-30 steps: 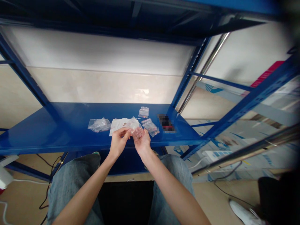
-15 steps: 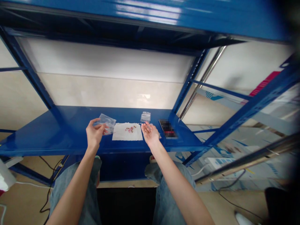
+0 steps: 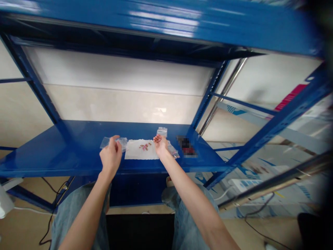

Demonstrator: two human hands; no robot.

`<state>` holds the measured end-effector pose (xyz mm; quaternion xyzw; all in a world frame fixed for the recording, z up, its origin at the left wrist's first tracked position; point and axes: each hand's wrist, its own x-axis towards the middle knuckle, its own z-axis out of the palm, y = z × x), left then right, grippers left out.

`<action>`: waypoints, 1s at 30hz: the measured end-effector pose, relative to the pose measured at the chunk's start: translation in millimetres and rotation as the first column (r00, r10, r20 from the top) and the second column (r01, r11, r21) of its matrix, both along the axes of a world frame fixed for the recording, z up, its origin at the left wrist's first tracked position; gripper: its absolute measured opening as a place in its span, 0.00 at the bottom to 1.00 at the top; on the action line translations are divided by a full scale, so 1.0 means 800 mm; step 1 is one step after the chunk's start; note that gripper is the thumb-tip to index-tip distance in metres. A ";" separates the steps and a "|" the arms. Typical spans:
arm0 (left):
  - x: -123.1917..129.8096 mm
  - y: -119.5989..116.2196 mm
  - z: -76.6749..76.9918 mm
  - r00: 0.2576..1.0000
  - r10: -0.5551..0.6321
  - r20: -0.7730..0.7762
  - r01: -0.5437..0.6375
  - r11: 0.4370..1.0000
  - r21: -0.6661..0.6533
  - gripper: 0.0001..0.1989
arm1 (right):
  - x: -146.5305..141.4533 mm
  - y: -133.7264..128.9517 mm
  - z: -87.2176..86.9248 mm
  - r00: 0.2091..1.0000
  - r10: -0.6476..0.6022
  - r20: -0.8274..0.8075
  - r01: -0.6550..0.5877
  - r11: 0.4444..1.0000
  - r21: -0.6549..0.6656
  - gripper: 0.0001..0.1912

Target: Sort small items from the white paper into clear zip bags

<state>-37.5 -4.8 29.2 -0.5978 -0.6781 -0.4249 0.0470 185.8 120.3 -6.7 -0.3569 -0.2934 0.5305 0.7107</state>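
Observation:
My left hand is closed at the edge of a clear plastic bag, which shows on both sides of the fingers. On the blue shelf between my hands lies a white sheet with ragged edges. Several small pinkish and brown pieces are scattered on it. My right hand is turned palm up over the sheet's right edge, its fingers curled in; what they may hold is too small to make out. Another clear bag lies just behind that hand, and a third clear bag is beside the wrist.
A dark, pixelated flat object lies toward the right of the blue shelf. Blue uprights and an upper shelf frame the space. My knees are below the front edge, and cables run along the floor.
My left hand has turned and moved slightly right and lower, and the bag there now lies flatter. My right hand's fingers have curled in, exposing more of the bag by its wrist.

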 end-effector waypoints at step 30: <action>0.072 -0.001 -0.064 0.669 -0.612 -0.423 0.556 0.789 -0.263 0.27 | -0.011 -0.048 0.021 0.965 0.119 0.235 -0.141 0.987 0.076 0.13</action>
